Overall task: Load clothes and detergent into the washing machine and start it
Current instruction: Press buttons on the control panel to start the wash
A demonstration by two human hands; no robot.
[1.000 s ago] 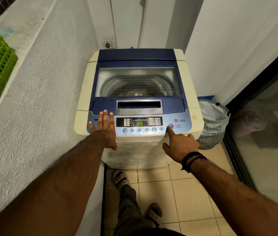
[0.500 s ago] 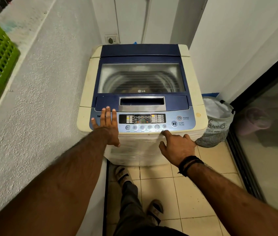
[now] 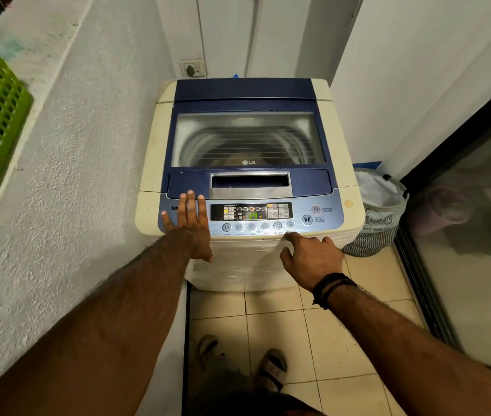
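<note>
Tiled nook, washing machine (image 3: 247, 187) shut

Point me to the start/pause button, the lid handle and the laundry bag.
start/pause button (image 3: 307, 219): head view, centre of the round button face.
lid handle (image 3: 250, 181): head view, dark recess of the grip.
laundry bag (image 3: 383, 217): head view, white side with the lettering.

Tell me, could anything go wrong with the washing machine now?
Maybe. The right hand hovers at the panel's front edge, its fingers close to the row of round buttons, so a bump might change the setting. The left hand rests flat on the control panel; leaning hard could strain it. The laundry bag sits close beside the washing machine, which might rub it if it shakes.
</note>
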